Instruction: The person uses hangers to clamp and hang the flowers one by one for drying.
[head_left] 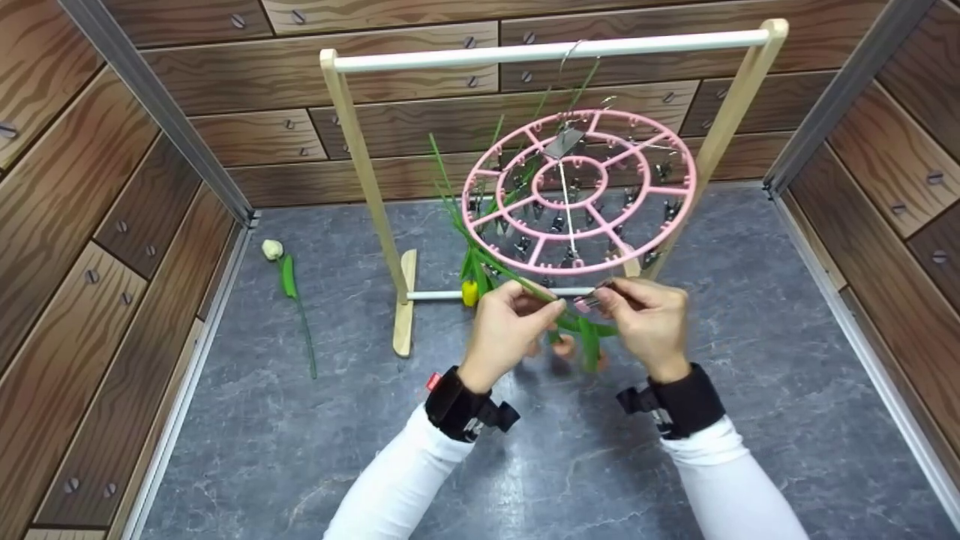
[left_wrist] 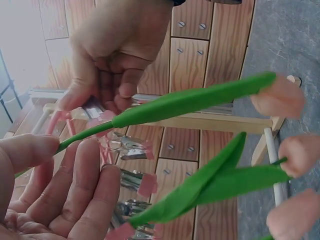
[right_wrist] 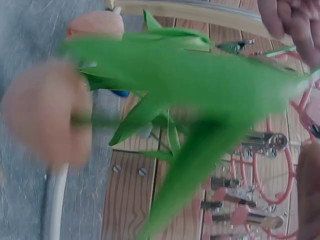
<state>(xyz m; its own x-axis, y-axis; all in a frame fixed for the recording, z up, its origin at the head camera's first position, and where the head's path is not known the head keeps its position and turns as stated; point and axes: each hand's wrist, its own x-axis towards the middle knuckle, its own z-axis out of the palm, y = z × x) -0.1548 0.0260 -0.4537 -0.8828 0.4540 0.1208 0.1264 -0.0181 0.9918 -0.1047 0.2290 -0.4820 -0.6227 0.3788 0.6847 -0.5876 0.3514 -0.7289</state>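
A pink round clip hanger [head_left: 577,268] hangs tilted from the white rail. Just below its front edge, my left hand [head_left: 504,330] pinches the green stem of a peach tulip [left_wrist: 280,97] between thumb and forefinger. My right hand [head_left: 651,322] holds a small metal clip [head_left: 583,303] with pink tips beside that stem. Whether the clip touches the stem, I cannot tell. Other peach tulips [left_wrist: 300,155] hang bloom down close by, and a yellow tulip [head_left: 469,293] hangs at the left of the hanger. A leafy peach tulip [right_wrist: 50,115] looks blurred in the right wrist view.
The stand has wooden posts [head_left: 360,165] and a white top rail [head_left: 480,55]. A white tulip [head_left: 273,249] lies on the grey marbled floor [head_left: 247,450] at the left. Wood-patterned walls [head_left: 405,82] enclose the back and sides. Several metal clips [left_wrist: 132,150] dangle under the hanger.
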